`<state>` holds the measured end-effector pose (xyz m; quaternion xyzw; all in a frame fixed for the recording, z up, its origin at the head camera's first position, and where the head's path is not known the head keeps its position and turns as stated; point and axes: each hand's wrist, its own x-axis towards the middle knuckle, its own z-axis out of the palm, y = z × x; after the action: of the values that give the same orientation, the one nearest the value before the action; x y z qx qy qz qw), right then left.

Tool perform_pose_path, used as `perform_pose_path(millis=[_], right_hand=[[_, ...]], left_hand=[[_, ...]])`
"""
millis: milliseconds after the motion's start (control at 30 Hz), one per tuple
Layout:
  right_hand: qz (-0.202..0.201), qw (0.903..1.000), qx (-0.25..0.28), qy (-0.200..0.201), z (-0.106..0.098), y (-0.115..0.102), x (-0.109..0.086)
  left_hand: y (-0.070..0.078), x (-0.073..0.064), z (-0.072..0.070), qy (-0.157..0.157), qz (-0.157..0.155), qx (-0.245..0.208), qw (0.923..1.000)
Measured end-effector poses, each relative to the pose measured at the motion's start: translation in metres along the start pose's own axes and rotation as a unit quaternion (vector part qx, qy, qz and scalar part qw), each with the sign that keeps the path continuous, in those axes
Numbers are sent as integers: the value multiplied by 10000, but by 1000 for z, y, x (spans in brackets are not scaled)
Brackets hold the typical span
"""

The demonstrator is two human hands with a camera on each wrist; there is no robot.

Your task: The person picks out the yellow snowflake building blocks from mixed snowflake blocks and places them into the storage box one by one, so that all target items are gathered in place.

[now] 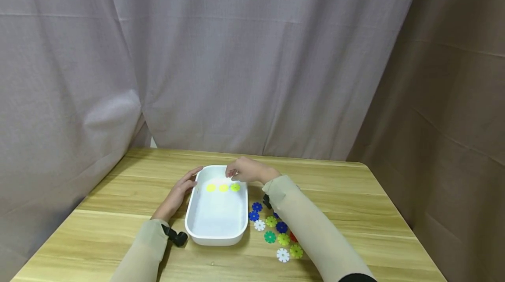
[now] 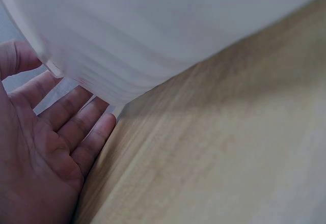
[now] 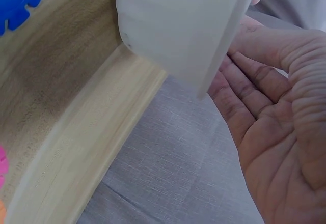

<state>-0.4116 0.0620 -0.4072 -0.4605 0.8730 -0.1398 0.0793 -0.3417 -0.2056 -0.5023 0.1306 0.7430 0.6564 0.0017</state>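
Observation:
A white rectangular tray (image 1: 216, 220) stands on the table in the head view. Three yellow to yellow-green notched discs (image 1: 223, 187) lie in a row across its far half. At the tray's left side, my left hand (image 1: 179, 194) holds the wall, thumb at the rim and fingers along the outside, as the left wrist view shows. My right hand (image 1: 250, 170) reaches over the far right rim, fingers bent down into the tray just beyond the discs. The tray wall (image 3: 173, 25) hides its fingertips in the right wrist view; I cannot tell whether they pinch anything.
Right of the tray lie several loose notched discs: blue (image 1: 282, 227), white (image 1: 282, 255), green (image 1: 270, 237), yellow-green (image 1: 296, 251) and red (image 1: 293, 237). My right sleeve (image 1: 315, 225) partly covers them. Grey curtains (image 1: 244, 62) hang behind the wooden table (image 1: 347, 198).

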Motion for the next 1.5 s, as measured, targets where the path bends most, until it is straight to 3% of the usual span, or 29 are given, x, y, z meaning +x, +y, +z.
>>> perform_pose_path(millis=[367,600,833,1067,1233,1500], right_hand=[[-108,9997,57,188,-3,1,-13],[-267,9969,464,575,-2,4,-38],[87,9920,855,926,-3,5,-69],[73,9846,1250,1224,0,8,-97],[445,9790,1389,1426,6,15,-113],[606,9785,1442,1347,15,27,-129]], left_hand=[[1,-1,1,11,-34,-15,10000],[2,-1,2,19,-29,-50,10000],[2,0,1,2,16,-15,10000],[0,1,0,-3,10,-16,10000],[0,0,1,3,6,4,10000],[0,3,2,-10,29,20,10000]])
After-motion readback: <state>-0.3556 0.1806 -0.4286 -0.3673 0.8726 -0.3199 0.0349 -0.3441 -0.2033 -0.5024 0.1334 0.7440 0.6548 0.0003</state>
